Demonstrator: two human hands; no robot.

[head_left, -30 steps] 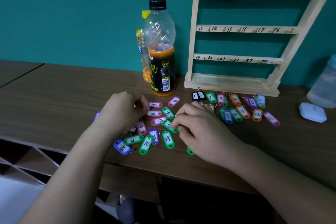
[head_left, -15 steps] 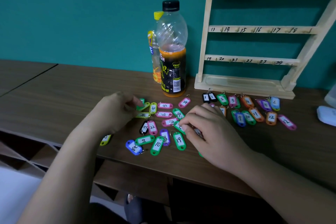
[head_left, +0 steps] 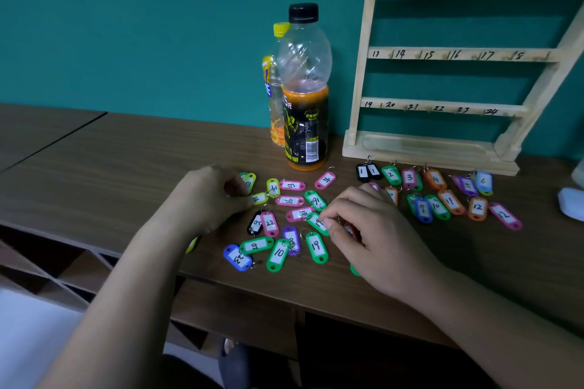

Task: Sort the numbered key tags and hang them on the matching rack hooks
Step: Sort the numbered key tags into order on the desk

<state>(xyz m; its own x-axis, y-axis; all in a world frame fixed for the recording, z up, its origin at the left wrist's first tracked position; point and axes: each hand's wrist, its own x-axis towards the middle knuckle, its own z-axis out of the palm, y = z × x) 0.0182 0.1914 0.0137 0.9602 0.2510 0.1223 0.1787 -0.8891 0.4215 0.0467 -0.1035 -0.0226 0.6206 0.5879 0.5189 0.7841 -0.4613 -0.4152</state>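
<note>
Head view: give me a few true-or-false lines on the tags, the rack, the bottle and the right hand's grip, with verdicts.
1. No tag hangs on the rack hooks in view. True.
2. Two black tags marked 1 lie by the rack's base. True.
3. The black-capped bottle lies on its side. False: it stands upright.
4. The right hand has an empty grip. False: it pinches a green tag.
5. The rack's lowest row reads 19 to 24. True.
</note>
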